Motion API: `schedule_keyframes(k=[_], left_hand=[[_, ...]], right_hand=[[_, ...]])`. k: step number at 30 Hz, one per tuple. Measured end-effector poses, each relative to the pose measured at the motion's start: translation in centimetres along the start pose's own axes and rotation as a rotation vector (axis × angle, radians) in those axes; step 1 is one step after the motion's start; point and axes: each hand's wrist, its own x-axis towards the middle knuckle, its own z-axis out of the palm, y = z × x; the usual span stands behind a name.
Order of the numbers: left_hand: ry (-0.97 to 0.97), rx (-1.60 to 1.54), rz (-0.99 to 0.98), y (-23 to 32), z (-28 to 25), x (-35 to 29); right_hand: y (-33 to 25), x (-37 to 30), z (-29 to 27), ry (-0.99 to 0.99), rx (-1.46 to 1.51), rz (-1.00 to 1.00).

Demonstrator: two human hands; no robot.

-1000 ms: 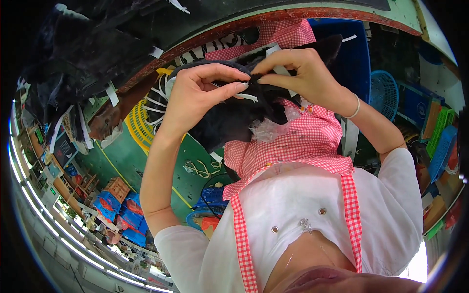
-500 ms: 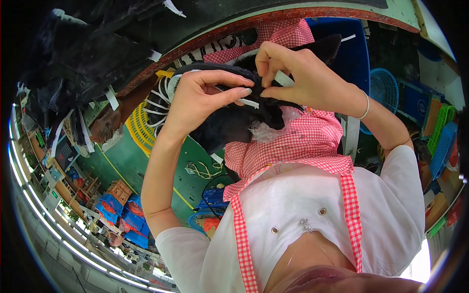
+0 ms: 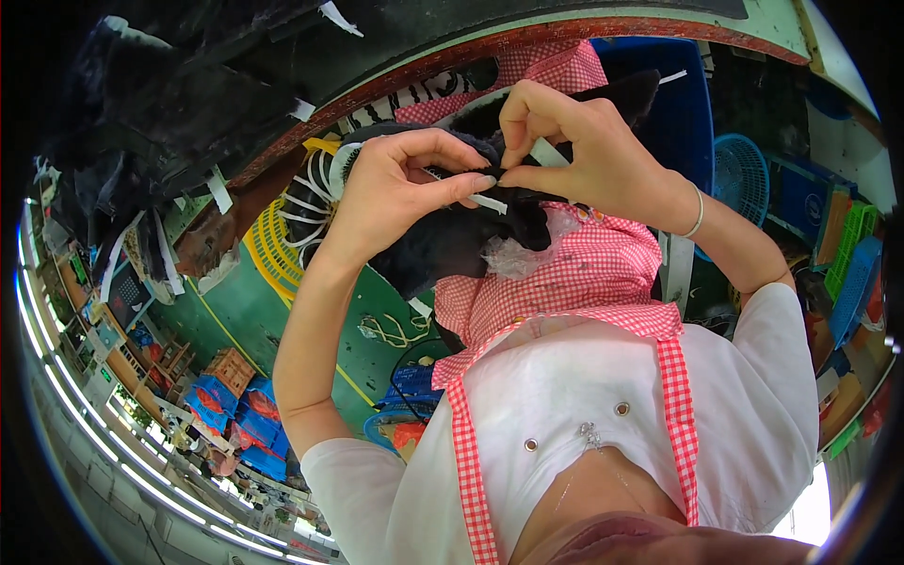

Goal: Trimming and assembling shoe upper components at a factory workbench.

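A piece of black plush fabric [image 3: 424, 247] with white strips along its edges lies over my lap. My left hand [image 3: 400, 188] pinches the fabric's edge between thumb and fingers, and a narrow white strip [image 3: 489, 203] sticks out beneath the thumb. Close beside it, my right hand [image 3: 598, 155] has thumb and index finger closed on the same black fabric. Another white strip [image 3: 548, 153] shows between the right fingers. The two sets of fingertips almost meet. Crumpled clear plastic [image 3: 516, 256] rests on my red checked apron [image 3: 574, 273] below the fabric.
Black fabric pieces [image 3: 188, 113] cover the table at the upper left, above its red edge [image 3: 405, 80]. A yellow basket [image 3: 268, 245] stands left of my lap. To the right are a large blue bin [image 3: 692, 113] and a round blue basket [image 3: 741, 179].
Both hands keep their pinch on the black fabric. The fingertips have drawn slightly closer together, and the view has shifted a little.
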Motion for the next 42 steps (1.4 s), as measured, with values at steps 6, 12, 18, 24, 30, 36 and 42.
schedule_keyframes(k=[6, 12, 18, 24, 30, 36, 42], left_hand=[[-0.008, -0.058, 0.020, 0.8, -0.7, 0.0], [-0.081, -0.082, 0.039, -2.2, -0.1, 0.4], [0.033, -0.068, -0.053, -2.6, -0.5, 0.0], [0.158, -0.025, 0.155, -3.4, -0.5, -0.4], [0.406, 1.271, 0.658, 2.3, -1.1, -1.1], [-0.096, 0.575, 0.206, -0.2, 0.0, -1.4], [0.481, 0.340, 0.586, 8.0, 3.9, -4.5]], right_hand=[[-1.2, 0.9, -0.8, -0.010, 0.005, 0.008], [0.2, -0.2, -0.7, -0.181, -0.274, -0.267], [0.3, 1.0, 0.4, -0.008, -0.417, -0.508], [1.4, 0.1, 1.7, -0.051, -0.466, -0.604], [1.5, -1.8, 2.4, -0.016, -0.364, -0.568], [0.3, -2.4, 1.4, 0.220, -0.448, -0.674], [-7.9, 2.3, -3.6, 0.619, -0.605, -0.671]])
